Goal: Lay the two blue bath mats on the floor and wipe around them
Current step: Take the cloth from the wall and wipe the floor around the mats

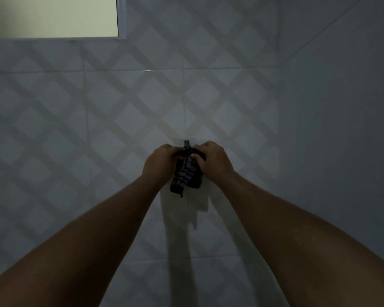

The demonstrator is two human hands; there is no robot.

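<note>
Your two bare forearms reach up and away from the bottom corners and meet at the middle of the view. Your left hand (161,161) is closed, fingers curled over the top left of a dark striped cloth (186,173). Your right hand (213,159) is closed too, pinching the cloth's top right edge, thumb across the front. The hands sit just beside each other with the cloth bunched between them.

The cloth hangs down from your grip, flat against the wall (98,129), its lower end loose below your wrists with a thin thread trailing. A narrow loop or tab (187,143) sticks up just above your knuckles; you cannot tell whether it is caught on a hook there. Whether this cloth is a mat or a wiping rag is not clear in the dim light.

The wall is pale tile with a diamond lattice pattern. A plain side wall (341,107) meets it on the right. At the upper left is a lit window (53,16).
</note>
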